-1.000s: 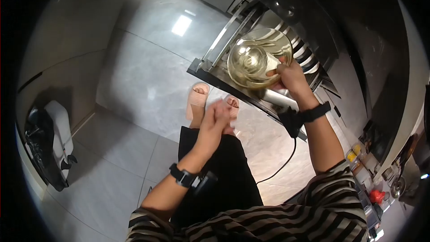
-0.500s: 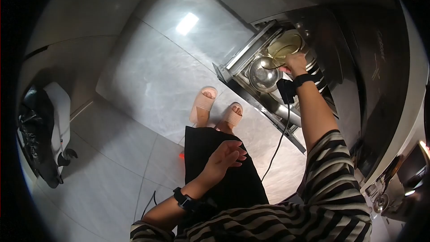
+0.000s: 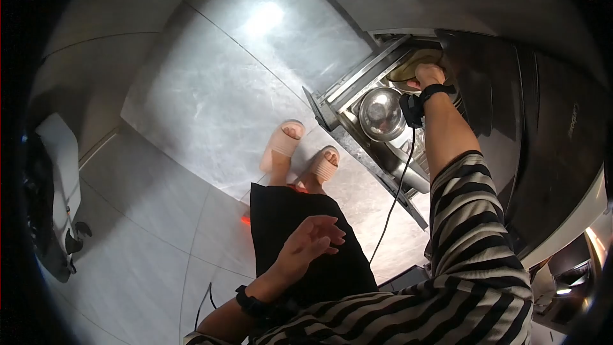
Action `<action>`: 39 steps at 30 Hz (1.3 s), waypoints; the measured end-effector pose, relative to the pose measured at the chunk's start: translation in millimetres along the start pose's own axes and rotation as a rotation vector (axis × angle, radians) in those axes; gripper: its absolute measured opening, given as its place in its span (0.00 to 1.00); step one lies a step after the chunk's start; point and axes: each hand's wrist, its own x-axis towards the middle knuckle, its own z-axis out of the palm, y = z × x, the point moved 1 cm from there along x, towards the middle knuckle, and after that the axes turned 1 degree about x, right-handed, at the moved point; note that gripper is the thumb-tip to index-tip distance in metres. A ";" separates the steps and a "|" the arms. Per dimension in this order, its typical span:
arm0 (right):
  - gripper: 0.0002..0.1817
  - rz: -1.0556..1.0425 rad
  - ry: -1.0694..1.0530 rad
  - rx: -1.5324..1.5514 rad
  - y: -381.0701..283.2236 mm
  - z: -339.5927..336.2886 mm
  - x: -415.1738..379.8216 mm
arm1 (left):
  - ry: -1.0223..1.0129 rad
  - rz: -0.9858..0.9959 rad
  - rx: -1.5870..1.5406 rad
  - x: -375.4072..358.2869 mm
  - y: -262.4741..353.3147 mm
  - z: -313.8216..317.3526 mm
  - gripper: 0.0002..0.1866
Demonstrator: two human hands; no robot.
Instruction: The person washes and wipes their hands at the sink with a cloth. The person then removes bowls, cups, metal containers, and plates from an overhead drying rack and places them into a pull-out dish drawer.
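Inside the pulled-out drawer [image 3: 327, 117], my right hand [image 3: 429, 75] is closed at the near rim of a yellowish see-through bowl [image 3: 408, 71]. Its fingertips are partly hidden. Beside that bowl, nearer to me, sits a shiny round steel bowl [image 3: 381, 114]. A black strap circles my right wrist, with a small black device [image 3: 412, 110] and a cable hanging from it. My left hand [image 3: 313, 249] hovers over the black skirt or trousers [image 3: 306, 217], fingers loosely bent and apart, holding nothing.
The drawer opens from a dark cabinet front [image 3: 491, 108] on the right. Pink slippers [image 3: 284, 139] stand on the grey tiled floor [image 3: 211, 83] beside it. A black plastic bag [image 3: 41, 204] and a white panel [image 3: 62, 160] are at far left. The black cable [image 3: 391, 217] runs down to my body.
My right hand has moved a little deeper into the drawer; the see-through bowl's rim no longer overlaps the steel bowl. My left hand has barely moved. The view has shifted slightly.
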 end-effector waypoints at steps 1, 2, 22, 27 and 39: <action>0.13 -0.006 0.003 0.029 2.4 0.8 3.5 | -0.007 0.000 -0.009 1.5 -0.2 0.5 0.22; 0.13 -0.012 0.006 0.060 3.8 1.8 6.9 | -0.014 0.001 -0.016 3.1 -0.2 1.1 0.22; 0.30 -0.343 -0.051 -0.125 36.2 -17.9 -20.9 | 0.080 0.169 0.144 -41.8 11.3 39.6 0.18; 0.18 -0.629 -0.631 0.010 41.4 -79.5 -204.9 | 0.165 0.363 0.052 -137.5 46.4 72.6 0.16; 0.22 -1.032 -1.035 -0.105 -147.3 -118.9 -567.5 | 0.317 0.955 0.157 -361.8 221.3 58.0 0.14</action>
